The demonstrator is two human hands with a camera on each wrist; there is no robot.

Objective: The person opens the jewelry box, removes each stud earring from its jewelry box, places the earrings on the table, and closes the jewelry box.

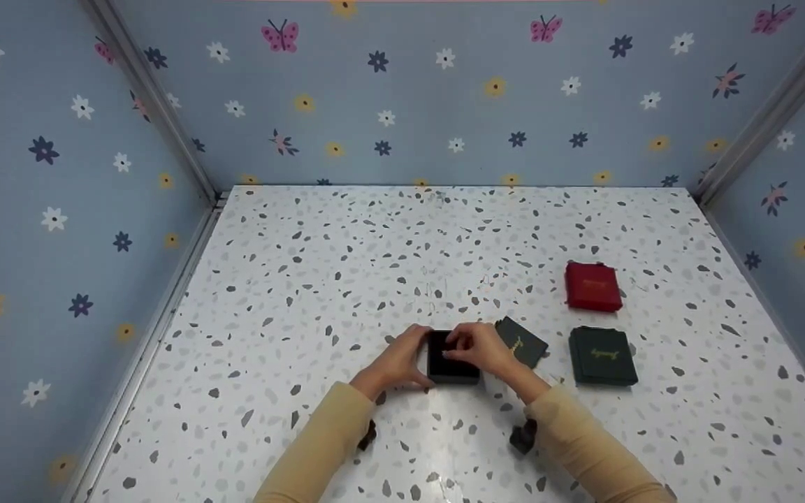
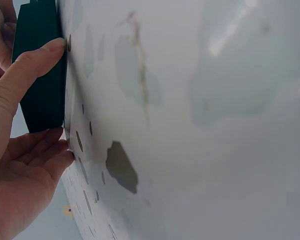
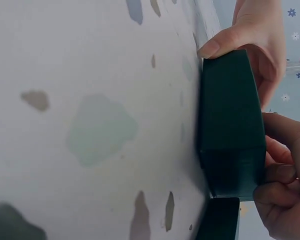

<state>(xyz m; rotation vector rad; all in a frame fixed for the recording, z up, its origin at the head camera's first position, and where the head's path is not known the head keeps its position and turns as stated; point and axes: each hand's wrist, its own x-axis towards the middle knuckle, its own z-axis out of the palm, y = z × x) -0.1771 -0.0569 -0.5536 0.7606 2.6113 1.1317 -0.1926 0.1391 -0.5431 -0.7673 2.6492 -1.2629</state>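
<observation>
A small open jewelry box (image 1: pixel 453 378), dark green outside and black inside, sits on the table before me. My left hand (image 1: pixel 398 360) grips its left side, thumb at the near corner and fingers at the far one. In the left wrist view the thumb lies along the box's green wall (image 2: pixel 45 95). Over the black interior, my right hand (image 1: pixel 481 347) has its fingers curled with thumb and fingertips close together; I cannot tell whether they pinch something small. A dark green lid (image 1: pixel 527 347) with gold lettering lies just right of the box, partly behind the right hand.
To the right stands a closed dark green box (image 1: pixel 603 358) with gold lettering. Beyond it is a red box (image 1: pixel 592 288). Patterned blue panels (image 1: pixel 402 91) enclose the speckled white table (image 1: pixel 318 265) at the back and both sides.
</observation>
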